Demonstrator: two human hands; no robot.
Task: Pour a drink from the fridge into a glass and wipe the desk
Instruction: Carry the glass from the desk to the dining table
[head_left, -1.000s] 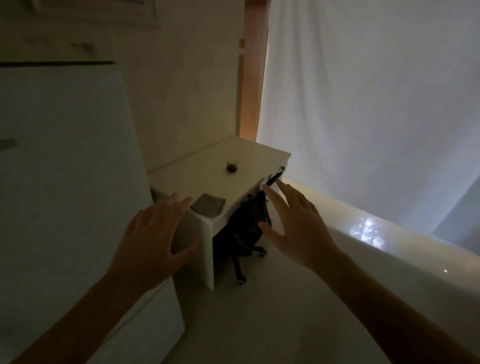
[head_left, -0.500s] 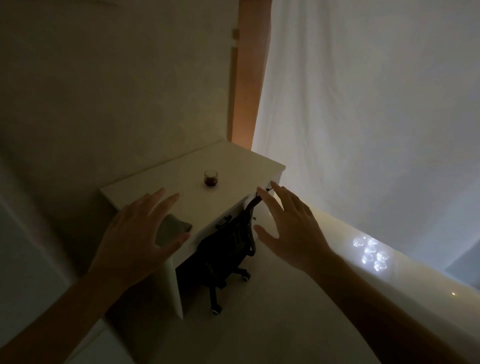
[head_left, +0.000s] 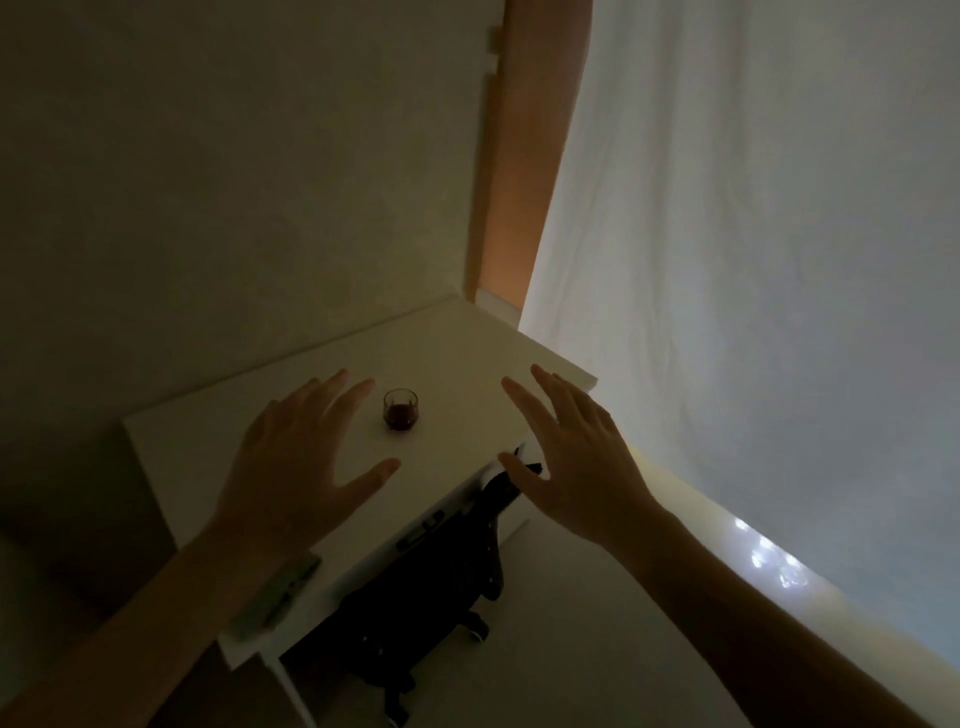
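Observation:
A small glass (head_left: 400, 410) with dark red drink in its lower half stands upright on the white desk (head_left: 457, 358). My left hand (head_left: 296, 467) hovers over the desk just left of the glass, fingers spread, holding nothing. My right hand (head_left: 571, 462) is stretched out over the desk's right front edge, fingers apart and empty. A greyish-green cloth (head_left: 280, 597) lies at the desk's near left corner, mostly hidden under my left forearm. The room is dim.
A black wheeled office chair (head_left: 431, 597) is pushed under the desk's front. A wall runs behind the desk, with an orange door frame (head_left: 519, 171) at its far corner. A white curtain (head_left: 753, 234) hangs on the right above a pale ledge (head_left: 779, 597).
The view has closed in on the desk and the fridge has left the frame. Both hands have moved forward and now flank the glass. The cloth has slipped under my left forearm.

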